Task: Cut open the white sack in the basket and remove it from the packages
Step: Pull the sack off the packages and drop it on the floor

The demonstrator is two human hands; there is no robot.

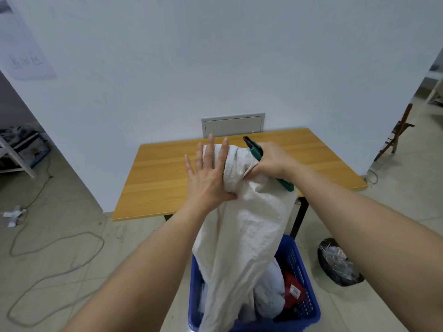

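tabletop: wooden, behind the basket, nothing seen on it.
white sack: held raised, its lower end in the blue basket; packages are exposed beside it.
step: sack judged cut, being pulled off; next, a lift clear is needed.
left hand: fingers straight, pressed flat on the sack top.
right hand: sack neck gripped together with green utility knife.
writing: red package label, digits too blurred.

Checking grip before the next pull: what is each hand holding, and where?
Right hand grips the green knife mid-handle and the white sack's bunched top. Left hand presses flat on it.
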